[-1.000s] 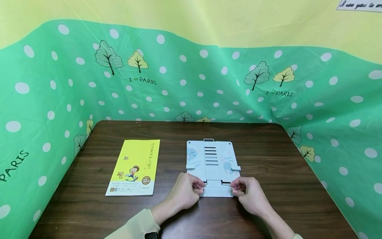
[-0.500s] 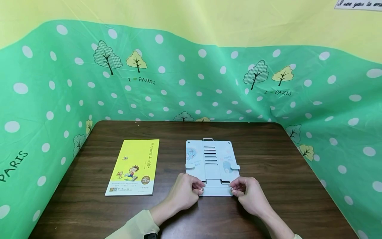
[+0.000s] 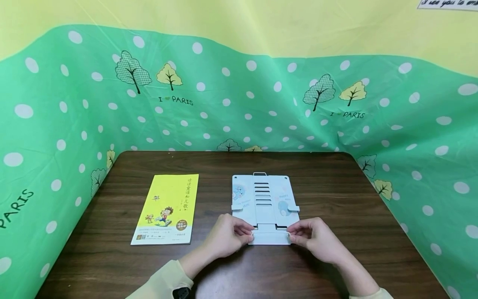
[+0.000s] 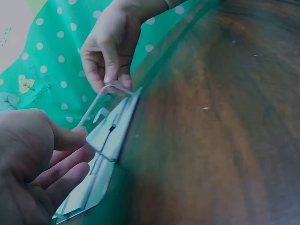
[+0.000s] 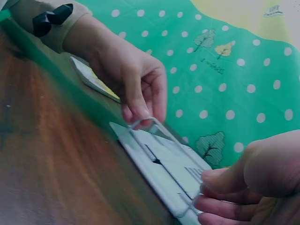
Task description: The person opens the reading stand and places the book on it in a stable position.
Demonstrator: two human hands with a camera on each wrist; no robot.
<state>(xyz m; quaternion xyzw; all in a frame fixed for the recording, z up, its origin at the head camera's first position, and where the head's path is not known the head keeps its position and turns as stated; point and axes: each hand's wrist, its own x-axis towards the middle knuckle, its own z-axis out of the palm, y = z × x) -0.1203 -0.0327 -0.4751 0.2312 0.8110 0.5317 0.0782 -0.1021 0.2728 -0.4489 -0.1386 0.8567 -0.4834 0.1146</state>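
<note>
A pale blue book stand (image 3: 265,195) with cartoon prints and a slotted middle panel lies flat on the table. At its near end, a thin wire bracket (image 5: 164,129) is tilted up off the panel. My left hand (image 3: 227,237) pinches the bracket's left corner between thumb and fingers. The opposite corner is pinched by my right hand (image 3: 320,241). Both wrist views show the wire running from one hand to the other above the stand. Side clips (image 3: 294,209) stick out at the panel's edges, and a small wire loop (image 3: 259,174) shows at its far end.
Left of the stand, a yellow book (image 3: 166,207) with a cartoon cover lies flat. The dark wooden table (image 3: 336,178) has rounded far corners. A green dotted cloth (image 3: 224,91) surrounds its back and sides.
Both hands keep hold of the wire bracket at nearly the same place. The wrists and forearms have spread slightly outward. The stand and book stay put.
</note>
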